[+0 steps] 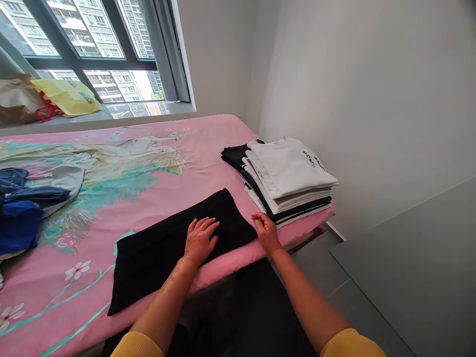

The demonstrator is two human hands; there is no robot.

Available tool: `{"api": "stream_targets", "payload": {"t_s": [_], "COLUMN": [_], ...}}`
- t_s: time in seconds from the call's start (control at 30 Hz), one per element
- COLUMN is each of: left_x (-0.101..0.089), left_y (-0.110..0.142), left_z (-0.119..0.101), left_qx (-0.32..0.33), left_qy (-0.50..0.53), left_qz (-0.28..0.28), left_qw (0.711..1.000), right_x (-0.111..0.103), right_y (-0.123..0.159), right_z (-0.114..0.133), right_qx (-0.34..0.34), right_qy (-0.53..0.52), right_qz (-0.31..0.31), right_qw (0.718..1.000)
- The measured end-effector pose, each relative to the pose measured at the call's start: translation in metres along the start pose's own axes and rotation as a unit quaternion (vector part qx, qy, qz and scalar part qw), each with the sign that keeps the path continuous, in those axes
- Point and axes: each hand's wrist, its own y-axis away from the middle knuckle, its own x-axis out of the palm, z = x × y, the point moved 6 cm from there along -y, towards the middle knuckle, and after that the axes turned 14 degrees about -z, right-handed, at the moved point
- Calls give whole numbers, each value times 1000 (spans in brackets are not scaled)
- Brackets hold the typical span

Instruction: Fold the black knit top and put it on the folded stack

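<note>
1. One folded black garment (156, 260) lies close to the near edge of the pink floral bed (208, 148), with both hands on it.
2. We press the left hand (200, 242) flat on top, fingers slightly spread.
3. We hold the right hand (267, 232) at the garment's right edge, fingers loosely curled; we cannot tell whether they pinch.
4. A hasty tug could slide the cloth over the near edge or bump the stack of folded shirts (286, 173) just beyond.
</note>
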Motion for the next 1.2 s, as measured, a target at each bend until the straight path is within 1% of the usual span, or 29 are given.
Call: {"api": "stream_targets", "payload": {"t_s": [0.1,0.2,0.33,0.43,0.53,0.63,0.8,0.87,0.93,1.03,1.2], "left_x": [-1,-3,-4,-4,-6,-7,-8,-9,-10,-11,-10], "left_y": [-1,-3,-5,-5,-4,-1,5,6,6,5,3], "left_z": [-3,-6,-9,-6,1,9,18,19,18,11,-4], "left_qx": [11,20,21,4,-26,-50,-69,-66,-50,-8,73], "left_qy": [-11,-16,-18,-5,29,64,101,100,85,49,27], "left_qz": [-3,-11,-14,-16,-42,-81,-134,-145,-146,-129,-89], "left_qw": [1000,1000,1000,1000,998,993,983,982,984,990,993], "right_x": [0,1,7,17,34,59,113,132,146,157,156], "right_y": [-2,-3,-3,-8,-21,-45,-89,-101,-109,-114,-116], "right_z": [0,1,9,18,25,25,12,6,0,-10,-16], "right_qx": [3,-5,-47,-95,-131,-142,-150,-158,-161,-158,-181], "right_qy": [-3,15,70,118,124,134,208,223,228,235,243], "right_qz": [-3,2,23,40,61,77,118,135,148,159,140], "right_qw": [1000,1000,996,988,982,978,959,952,949,946,943]}}
